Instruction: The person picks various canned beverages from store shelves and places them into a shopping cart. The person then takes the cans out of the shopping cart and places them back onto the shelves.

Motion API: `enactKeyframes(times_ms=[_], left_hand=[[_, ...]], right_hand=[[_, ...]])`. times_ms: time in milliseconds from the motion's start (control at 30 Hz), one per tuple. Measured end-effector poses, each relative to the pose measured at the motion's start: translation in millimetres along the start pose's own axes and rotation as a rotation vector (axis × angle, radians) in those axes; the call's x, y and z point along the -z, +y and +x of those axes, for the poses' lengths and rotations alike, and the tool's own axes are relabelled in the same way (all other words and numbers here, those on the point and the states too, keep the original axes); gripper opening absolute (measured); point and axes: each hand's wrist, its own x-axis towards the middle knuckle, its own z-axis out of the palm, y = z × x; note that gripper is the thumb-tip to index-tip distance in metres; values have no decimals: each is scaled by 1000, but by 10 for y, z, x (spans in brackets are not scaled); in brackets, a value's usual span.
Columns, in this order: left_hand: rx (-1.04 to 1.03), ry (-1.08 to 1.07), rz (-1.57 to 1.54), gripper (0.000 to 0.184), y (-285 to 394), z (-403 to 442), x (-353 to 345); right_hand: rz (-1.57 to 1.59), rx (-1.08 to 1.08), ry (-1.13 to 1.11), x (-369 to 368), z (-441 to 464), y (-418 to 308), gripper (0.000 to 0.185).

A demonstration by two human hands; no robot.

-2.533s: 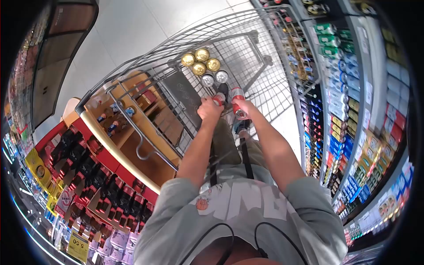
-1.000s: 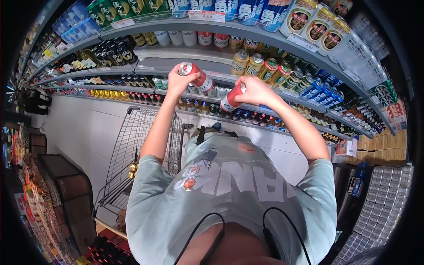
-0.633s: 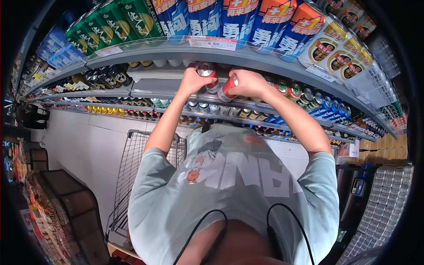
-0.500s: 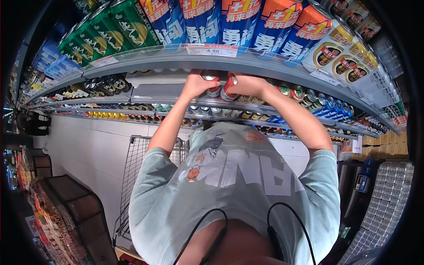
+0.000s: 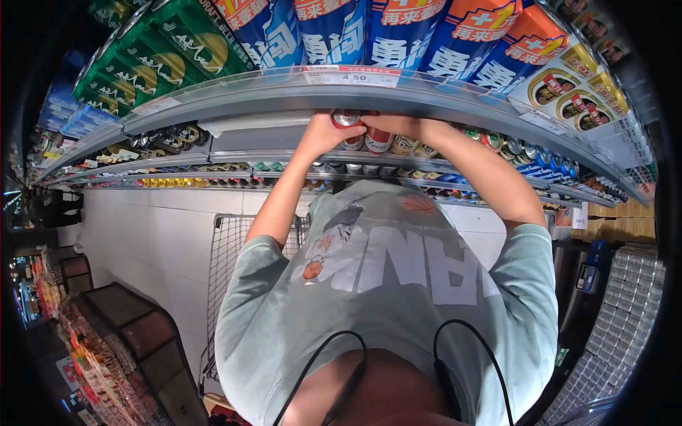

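Observation:
My left hand [image 5: 322, 136] is wrapped round a red can [image 5: 346, 121] with a silver top, just below the front edge of the upper shelf [image 5: 234, 98]. My right hand [image 5: 401, 128] reaches in beneath the same edge, beside that can. Its fingers are mostly hidden by the shelf edge and the angle, so their grip does not show. Another red can [image 5: 379, 140] with a white label is just below my right hand, and pale gold cans [image 5: 405, 145] stand to its right.
Above, the shelf holds green cans [image 5: 192, 42], tall blue and orange cans [image 5: 398, 42] and gold-white packs [image 5: 582, 99]. A price tag [image 5: 352, 77] runs along its edge. A wire shopping cart [image 5: 231, 248] stands at my left, with a dark display bin [image 5: 135, 334] beyond.
My right hand has moved further in under the shelf edge, and the can it gripped no longer shows clearly in it. My left hand still holds its red can, now more upright.

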Motion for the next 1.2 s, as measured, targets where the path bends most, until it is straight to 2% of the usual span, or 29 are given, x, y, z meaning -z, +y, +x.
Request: enactKeyframes(times_ms=[67, 167, 267, 367, 467, 567, 667, 767, 867, 967, 1033, 1167, 1200], left_hand=[[7, 39, -50, 47, -88, -35, 1], [111, 124, -198, 46, -174, -99, -60], [174, 184, -220, 46, -367, -160, -153], [171, 241, -305, 47, -573, -147, -263], [216, 258, -396, 45, -538, -155, -289], [230, 264, -376, 42, -470, -141, -288], [205, 266, -350, 40, -458, -110, -302], [177, 286, -388, 37, -459, -84, -334], [167, 287, -332, 34, -465, -98, -321], [164, 303, -297, 34, -414, -102, -312], [238, 269, -293, 34, -369, -113, -284], [311, 250, -270, 34, -140, -135, -242], [291, 259, -239, 35, -93, -138, -239]], right_hand=[[-130, 7, -53, 15, 14, -33, 44], [-347, 144, 126, -128, -26, -14, 57], [-114, 43, -96, -134, 7, -55, 75], [-136, 182, 83, -294, -27, 50, 69], [-66, 92, -48, -303, -27, 36, 73], [-20, -6, -89, -307, -18, -6, 75], [-75, 102, 34, -373, -15, 35, 79], [-114, 141, -114, -179, -15, 40, 81], [-211, 50, -314, -63, 76, 75, 80], [-130, 38, -154, -244, 93, 261, 68], [11, -63, -193, -223, 75, 255, 64], [84, -105, -154, -123, 37, 164, 64], [37, -137, -212, -73, 48, 130, 70]])
